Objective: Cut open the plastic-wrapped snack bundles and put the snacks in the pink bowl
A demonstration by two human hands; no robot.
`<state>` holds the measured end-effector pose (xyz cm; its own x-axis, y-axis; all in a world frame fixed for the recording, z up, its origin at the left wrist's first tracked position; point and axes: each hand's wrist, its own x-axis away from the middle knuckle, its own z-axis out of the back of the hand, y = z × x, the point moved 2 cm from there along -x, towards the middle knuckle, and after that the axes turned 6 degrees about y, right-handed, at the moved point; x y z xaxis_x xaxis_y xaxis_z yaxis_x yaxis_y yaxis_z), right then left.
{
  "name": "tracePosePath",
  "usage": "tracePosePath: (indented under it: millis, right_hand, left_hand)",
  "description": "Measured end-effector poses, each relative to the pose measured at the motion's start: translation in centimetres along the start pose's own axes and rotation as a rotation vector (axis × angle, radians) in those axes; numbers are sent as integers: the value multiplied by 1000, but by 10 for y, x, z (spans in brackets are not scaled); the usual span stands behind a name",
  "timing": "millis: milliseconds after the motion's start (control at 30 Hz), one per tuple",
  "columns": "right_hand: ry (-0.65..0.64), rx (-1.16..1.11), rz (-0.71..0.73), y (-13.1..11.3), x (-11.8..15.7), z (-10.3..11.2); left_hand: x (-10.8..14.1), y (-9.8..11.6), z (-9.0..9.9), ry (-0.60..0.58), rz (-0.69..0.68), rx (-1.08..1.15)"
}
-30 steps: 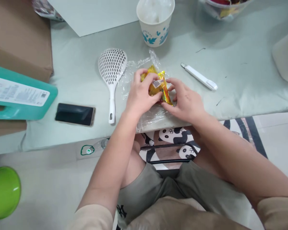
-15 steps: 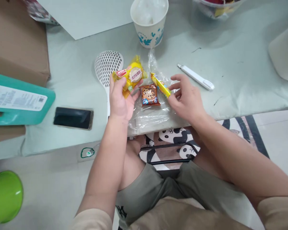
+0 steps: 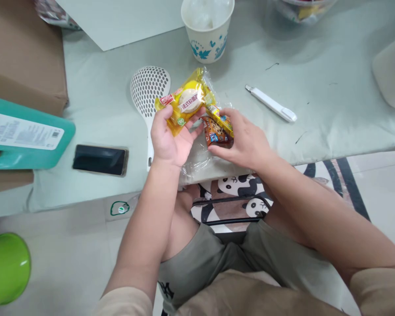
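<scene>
A yellow wrapped bread packet (image 3: 187, 103) rests in my left hand (image 3: 173, 138), thumb on its left side and fingers beneath it. My right hand (image 3: 246, 140) is curved around a brown cookie packet (image 3: 214, 131) and a narrow yellow packet (image 3: 220, 117), its thumb below and fingertips at their right side. The narrow packet lies across the top of the brown one. Under both hands a clear plastic bag (image 3: 197, 163) is spread on the table, partly hidden.
Left of my hands are a white slotted ladle (image 3: 149, 90), a phone (image 3: 100, 160) and a teal container (image 3: 61, 149). A patterned paper cup (image 3: 207, 46) stands behind; a white cutter (image 3: 271, 103) lies right. At the edges are a cardboard box (image 3: 26, 61) and a white cup (image 3: 393, 72).
My right hand has moved left and closed around the brown and narrow yellow packets, which now sit tilted together. The bread packet has shifted slightly right in my left hand.
</scene>
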<state>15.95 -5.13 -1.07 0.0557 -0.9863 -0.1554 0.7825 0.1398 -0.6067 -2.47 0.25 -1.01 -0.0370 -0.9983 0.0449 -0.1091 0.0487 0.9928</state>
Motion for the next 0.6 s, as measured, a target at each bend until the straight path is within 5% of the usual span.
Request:
tracePosePath:
  millis: [333, 600]
  right_hand:
    - [13, -6, 26, 6, -3, -1]
    - [108, -64, 27, 15, -1, 0]
  left_hand:
    - [7, 3, -8, 48, 156, 294]
    - [1, -3, 10, 109, 3, 214]
